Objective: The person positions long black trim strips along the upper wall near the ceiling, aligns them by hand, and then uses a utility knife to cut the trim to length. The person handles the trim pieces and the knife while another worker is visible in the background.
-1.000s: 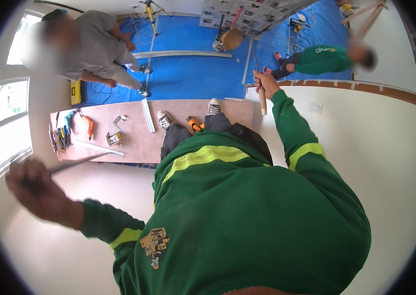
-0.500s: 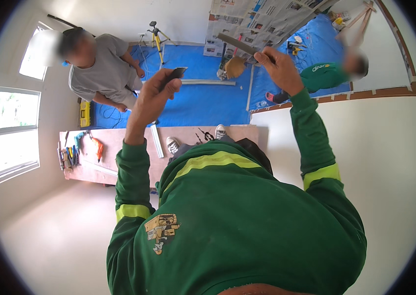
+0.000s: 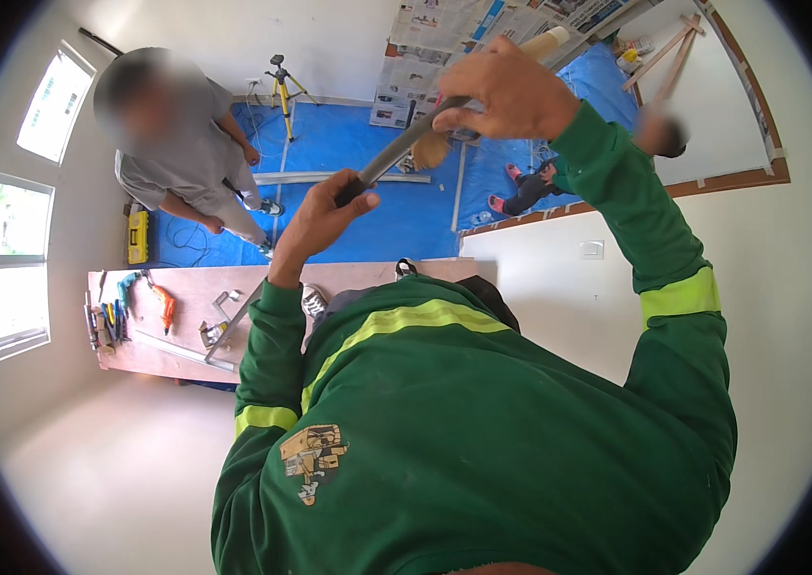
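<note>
My right hand (image 3: pixel 516 91) is closed round a long grey file (image 3: pixel 401 144), whose pale end shows beyond the knuckles. The file slants down across the front of me to my left hand (image 3: pixel 320 220). That hand is closed on a short dark blade (image 3: pixel 347 195), mostly covered by the fingers and thumb. File and blade overlap in view, and their exact contact is hard to make out. Both arms are raised above the workbench (image 3: pixel 185 331).
Drills (image 3: pixel 166 314), hand tools (image 3: pixel 109 321) and metal strips lie on the bench. One person (image 3: pixel 181 144) stands at left, another (image 3: pixel 660 134) is low at right. A yellow tripod (image 3: pixel 283 96) and metal channels (image 3: pixel 348 177) are on the blue sheet (image 3: pixel 329 220).
My right hand has moved left and upward, bringing the file across to my left hand. My left hand has lowered slightly. The view has shifted, uncovering more metal pieces on the bench.
</note>
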